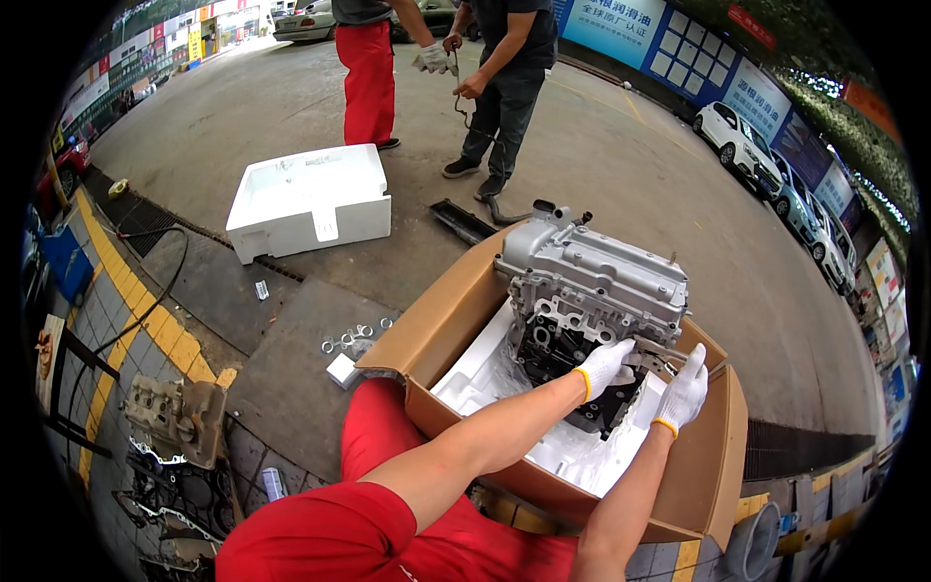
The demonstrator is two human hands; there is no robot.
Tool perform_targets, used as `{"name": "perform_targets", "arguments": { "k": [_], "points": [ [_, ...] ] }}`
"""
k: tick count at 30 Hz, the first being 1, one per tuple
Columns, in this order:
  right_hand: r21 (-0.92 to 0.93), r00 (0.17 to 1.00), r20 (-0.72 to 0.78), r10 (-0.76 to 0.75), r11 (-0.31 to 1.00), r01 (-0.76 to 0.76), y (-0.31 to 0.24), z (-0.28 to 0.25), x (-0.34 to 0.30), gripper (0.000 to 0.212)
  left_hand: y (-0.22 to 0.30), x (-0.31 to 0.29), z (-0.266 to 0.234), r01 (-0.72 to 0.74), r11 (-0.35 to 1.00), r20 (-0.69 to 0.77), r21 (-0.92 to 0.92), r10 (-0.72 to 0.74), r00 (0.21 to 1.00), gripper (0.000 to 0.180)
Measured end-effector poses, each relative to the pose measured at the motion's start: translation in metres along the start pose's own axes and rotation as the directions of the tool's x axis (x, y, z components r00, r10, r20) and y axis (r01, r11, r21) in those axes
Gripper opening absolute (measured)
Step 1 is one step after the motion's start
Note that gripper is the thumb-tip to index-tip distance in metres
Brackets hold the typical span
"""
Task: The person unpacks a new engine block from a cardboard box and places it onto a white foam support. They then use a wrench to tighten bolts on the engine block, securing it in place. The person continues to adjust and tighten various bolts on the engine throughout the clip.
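Reaching into a box (451, 301) with both arms, facing an engine (601, 262) standing inside amid white foam (470, 378). Gripping a metal part (661, 351) at the engine's right end with the right grip (687, 383); holding the left grip (605, 369) just beside — being unable to tell how far closed. Seeing a tray (310, 228) lying beyond, on the floor.

Car-repair yard, by looks of it: silver engine (596, 272) in open carton (451, 306), grimy engine parts (179, 412) on paving (112, 303), parked cars (741, 145) lined along bannered wall (613, 34).
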State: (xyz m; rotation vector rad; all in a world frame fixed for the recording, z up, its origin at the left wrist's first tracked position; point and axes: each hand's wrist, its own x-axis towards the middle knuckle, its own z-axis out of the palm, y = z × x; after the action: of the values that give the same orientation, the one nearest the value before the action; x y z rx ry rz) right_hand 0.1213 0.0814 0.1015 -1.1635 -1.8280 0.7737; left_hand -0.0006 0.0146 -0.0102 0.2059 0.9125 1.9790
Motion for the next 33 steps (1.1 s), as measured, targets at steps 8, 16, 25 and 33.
{"name": "perform_targets", "arguments": {
  "k": [8, 16, 25, 33],
  "points": [
    [0.13, 0.998, -0.056, 0.005, 0.992, 0.002, 0.028, 0.007, 0.004, 0.079, 0.002, -0.003, 0.002, 0.052, 0.996, 0.004, -0.076, -0.052, 0.999, 0.026],
    [0.167, 0.999, -0.023, -0.026, 0.986, 0.029, 0.041, 0.006, 0.008, 0.077, -0.005, 0.001, -0.001, 0.07, 0.986, 0.05, -0.151, -0.063, 0.997, 0.025],
    [0.205, 0.997, -0.02, 0.07, 0.977, -0.064, 0.024, 0.007, 0.001, 0.09, 0.003, -0.001, -0.009, 0.048, 0.993, 0.004, -0.11, -0.047, 0.999, 0.039],
    [0.192, 0.998, -0.054, 0.033, 0.981, -0.022, 0.014, 0.006, 0.0, 0.087, 0.004, 0.0, -0.004, 0.036, 0.98, -0.036, -0.197, -0.044, 0.998, 0.03]
  ]
}}
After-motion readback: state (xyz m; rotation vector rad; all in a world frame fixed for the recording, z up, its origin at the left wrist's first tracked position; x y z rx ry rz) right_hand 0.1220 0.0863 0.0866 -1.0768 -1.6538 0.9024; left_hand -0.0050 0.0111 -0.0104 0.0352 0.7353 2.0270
